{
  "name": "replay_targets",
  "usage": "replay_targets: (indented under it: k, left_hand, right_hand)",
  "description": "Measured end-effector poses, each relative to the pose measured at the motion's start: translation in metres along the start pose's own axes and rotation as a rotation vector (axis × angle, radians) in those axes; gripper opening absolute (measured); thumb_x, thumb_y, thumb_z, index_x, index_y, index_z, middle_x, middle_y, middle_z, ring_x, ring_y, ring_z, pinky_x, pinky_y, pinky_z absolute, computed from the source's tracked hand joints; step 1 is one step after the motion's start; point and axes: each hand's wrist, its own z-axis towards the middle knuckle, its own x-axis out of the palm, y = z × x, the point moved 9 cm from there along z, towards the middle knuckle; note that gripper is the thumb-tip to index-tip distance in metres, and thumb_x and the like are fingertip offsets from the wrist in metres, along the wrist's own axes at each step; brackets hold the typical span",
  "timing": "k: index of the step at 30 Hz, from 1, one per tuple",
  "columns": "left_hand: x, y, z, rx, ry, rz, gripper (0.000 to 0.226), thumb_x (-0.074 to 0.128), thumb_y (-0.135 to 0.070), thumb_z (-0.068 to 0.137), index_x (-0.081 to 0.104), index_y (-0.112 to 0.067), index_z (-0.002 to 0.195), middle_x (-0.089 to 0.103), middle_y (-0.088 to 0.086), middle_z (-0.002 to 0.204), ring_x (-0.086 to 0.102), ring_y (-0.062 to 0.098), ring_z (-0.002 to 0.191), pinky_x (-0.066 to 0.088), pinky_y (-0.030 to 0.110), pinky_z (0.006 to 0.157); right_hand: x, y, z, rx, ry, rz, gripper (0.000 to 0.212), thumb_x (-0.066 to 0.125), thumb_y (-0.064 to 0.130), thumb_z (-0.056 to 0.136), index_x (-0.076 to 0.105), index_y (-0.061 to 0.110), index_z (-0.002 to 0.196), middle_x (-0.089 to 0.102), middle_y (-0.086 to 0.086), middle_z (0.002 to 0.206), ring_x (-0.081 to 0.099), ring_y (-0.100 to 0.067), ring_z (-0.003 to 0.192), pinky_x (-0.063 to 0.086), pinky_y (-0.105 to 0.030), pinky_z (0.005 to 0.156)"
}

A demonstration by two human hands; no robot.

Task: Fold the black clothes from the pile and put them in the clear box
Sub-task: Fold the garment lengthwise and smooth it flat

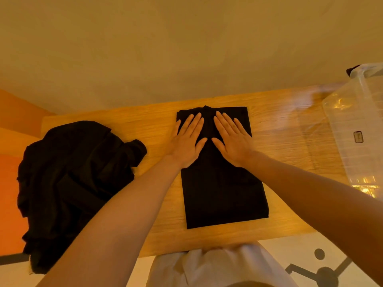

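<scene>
A black garment, folded into a long narrow rectangle, lies flat in the middle of the wooden bench, its length running away from the person. Both hands rest palm-down on its far half, side by side with the thumbs almost meeting. The left hand has its fingers straight and slightly spread, holding nothing; the right hand lies the same way, its fingers flat on the cloth. To the left, a crumpled pile of black clothes sits on the bench and hangs over its near-left edge. The clear box stands at the right end of the bench, well apart from the folded garment.
</scene>
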Motion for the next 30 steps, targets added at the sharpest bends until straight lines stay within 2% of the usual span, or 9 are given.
replay_targets:
  k: [3, 7, 12, 15, 19, 23, 26, 30]
  left_hand:
    - [-0.002, 0.021, 0.004, -0.027, 0.006, -0.01, 0.072, 0.013, -0.06, 0.097, -0.009, -0.019, 0.152, -0.016, -0.003, 0.16, -0.019, 0.014, 0.145, -0.009, 0.042, 0.119]
    - [-0.001, 0.036, 0.002, -0.076, 0.011, 0.0, 0.082, 0.011, -0.069, 0.091, -0.011, -0.02, 0.152, -0.017, -0.002, 0.16, -0.02, 0.015, 0.145, -0.007, 0.045, 0.119]
    - [-0.001, 0.036, -0.002, -0.103, -0.013, 0.003, 0.081, 0.008, -0.068, 0.091, -0.01, -0.018, 0.152, -0.017, 0.0, 0.16, -0.021, 0.015, 0.145, -0.009, 0.044, 0.119]
    - [-0.005, 0.037, -0.017, -0.108, -0.086, -0.008, 0.072, 0.008, -0.058, 0.096, -0.006, -0.016, 0.152, -0.013, 0.001, 0.16, -0.018, 0.015, 0.146, -0.011, 0.042, 0.118]
    - [0.0, 0.02, -0.056, -0.029, -0.174, -0.054, 0.064, 0.013, -0.05, 0.099, 0.004, -0.017, 0.153, -0.002, 0.0, 0.161, -0.008, 0.014, 0.148, -0.007, 0.041, 0.117]
    - [0.012, -0.022, -0.103, 0.167, -0.191, -0.174, 0.056, 0.03, -0.041, 0.101, 0.026, -0.015, 0.151, 0.019, 0.001, 0.159, 0.01, 0.014, 0.148, 0.011, 0.044, 0.119]
    - [0.032, -0.05, -0.142, 0.284, -0.148, -0.144, 0.053, 0.036, -0.04, 0.101, 0.034, -0.015, 0.148, 0.024, 0.0, 0.157, 0.012, 0.013, 0.147, 0.013, 0.039, 0.119]
    - [0.055, -0.062, -0.184, 0.258, -0.135, -0.156, 0.056, 0.041, -0.044, 0.099, 0.035, -0.016, 0.148, 0.024, -0.001, 0.158, 0.012, 0.012, 0.147, 0.017, 0.041, 0.118]
  right_hand:
    - [0.001, -0.027, 0.001, 0.093, 0.006, 0.04, 0.073, 0.003, 0.058, 0.093, -0.004, 0.015, 0.152, -0.011, 0.0, 0.159, -0.012, -0.015, 0.146, -0.004, -0.036, 0.12]
    - [-0.002, -0.05, -0.005, 0.168, 0.012, 0.051, 0.077, 0.0, 0.06, 0.092, -0.006, 0.012, 0.152, -0.011, -0.004, 0.16, -0.015, -0.016, 0.146, -0.004, -0.036, 0.12]
    - [-0.003, -0.05, -0.012, 0.194, -0.011, 0.044, 0.076, 0.0, 0.057, 0.093, -0.005, 0.009, 0.152, -0.01, -0.006, 0.16, -0.015, -0.017, 0.146, -0.005, -0.035, 0.12]
    - [-0.004, -0.044, -0.024, 0.144, -0.037, 0.052, 0.07, 0.004, 0.052, 0.097, -0.002, 0.01, 0.152, -0.006, -0.006, 0.161, -0.011, -0.018, 0.147, -0.002, -0.037, 0.121]
    - [-0.006, -0.024, -0.062, 0.025, -0.056, 0.09, 0.062, 0.014, 0.045, 0.101, 0.008, 0.012, 0.153, 0.002, -0.004, 0.161, -0.005, -0.015, 0.148, 0.007, -0.039, 0.121]
    - [0.001, -0.005, -0.112, -0.058, -0.039, 0.126, 0.056, 0.02, 0.04, 0.101, 0.021, 0.014, 0.151, 0.013, -0.003, 0.16, 0.002, -0.013, 0.148, 0.011, -0.037, 0.121]
    - [0.013, 0.008, -0.151, -0.141, -0.013, 0.127, 0.053, 0.024, 0.039, 0.101, 0.029, 0.016, 0.149, 0.02, -0.001, 0.158, 0.009, -0.013, 0.148, 0.011, -0.035, 0.12]
    - [0.025, 0.009, -0.194, -0.148, -0.037, 0.141, 0.054, 0.028, 0.041, 0.101, 0.033, 0.015, 0.147, 0.027, -0.003, 0.156, 0.016, -0.014, 0.146, 0.015, -0.035, 0.118]
